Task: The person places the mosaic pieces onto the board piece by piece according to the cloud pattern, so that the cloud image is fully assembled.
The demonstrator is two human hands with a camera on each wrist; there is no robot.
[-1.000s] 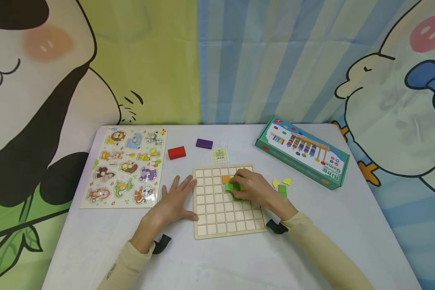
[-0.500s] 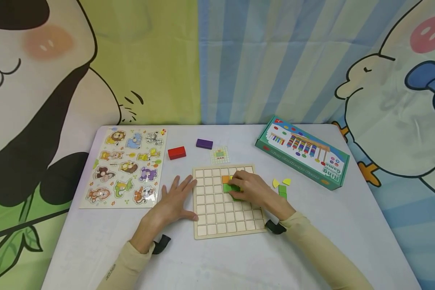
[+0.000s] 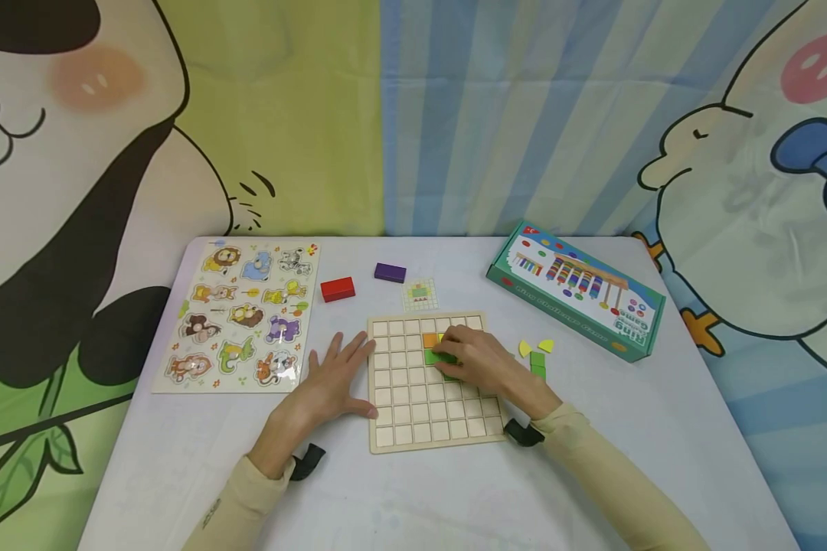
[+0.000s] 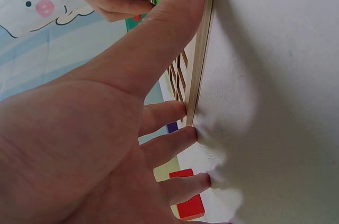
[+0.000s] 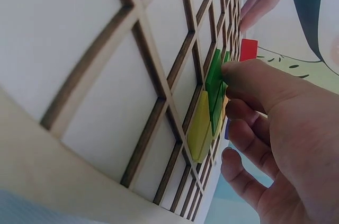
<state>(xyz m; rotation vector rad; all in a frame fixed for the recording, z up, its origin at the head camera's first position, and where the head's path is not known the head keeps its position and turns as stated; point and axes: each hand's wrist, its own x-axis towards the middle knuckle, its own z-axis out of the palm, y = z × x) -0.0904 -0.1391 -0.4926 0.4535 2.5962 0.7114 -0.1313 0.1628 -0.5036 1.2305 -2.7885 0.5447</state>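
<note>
My left hand [image 3: 331,383] lies with fingers spread at the left edge of the gridded wooden board [image 3: 403,415]. Its thumb and fingertips touch the board's rim, as the left wrist view shows. Over the board's upper right part, my right hand [image 3: 485,360] pinches a green square tile [image 3: 429,357] between thumb and fingers, low in the grid. An orange tile [image 3: 430,340] sits in the cell just behind it. The right wrist view shows a yellow tile [image 5: 198,131] beside the green tiles [image 5: 212,86] under the thumb. My right hand covers part of this group.
Right of the board lie yellow pieces [image 3: 545,346] and green tiles [image 3: 537,358]. Behind it are a small pattern card [image 3: 420,294], a purple block [image 3: 390,272] and a red block [image 3: 338,289]. An animal puzzle [image 3: 237,317] lies left, a green game box [image 3: 577,291] back right.
The green tile in my right hand has gone from tilted above the grid to flat in line with the orange tile. My right hand shifted slightly left; the left hand stayed put.
</note>
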